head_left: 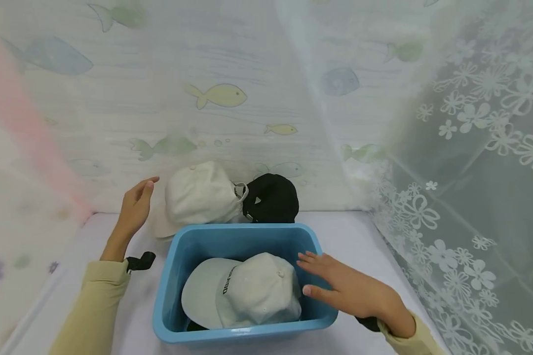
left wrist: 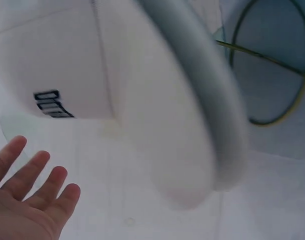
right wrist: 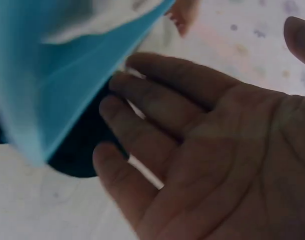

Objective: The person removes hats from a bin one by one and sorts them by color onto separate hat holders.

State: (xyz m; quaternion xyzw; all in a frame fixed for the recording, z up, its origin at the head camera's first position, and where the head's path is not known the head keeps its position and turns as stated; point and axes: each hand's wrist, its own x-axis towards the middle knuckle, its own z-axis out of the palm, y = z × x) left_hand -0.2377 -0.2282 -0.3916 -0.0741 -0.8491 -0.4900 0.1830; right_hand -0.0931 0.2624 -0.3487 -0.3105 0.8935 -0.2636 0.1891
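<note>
Cloth caps, a plastic tub, sheer curtains

The blue tub (head_left: 244,236) is smooth plastic with a slight gloss; the pale cap (head_left: 244,291) inside it and the white cap (head_left: 200,195) and black cap (head_left: 273,197) behind are matt woven cloth; the lace curtain (head_left: 471,197) is sheer with a raised floral pattern.

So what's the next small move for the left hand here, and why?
Probably close the left hand on the white cap beside it. That hand is open, just short of the cap, which sits behind the blue bin next to a black cap. One pale cap already lies in the bin, with the right hand open over the rim.
</note>
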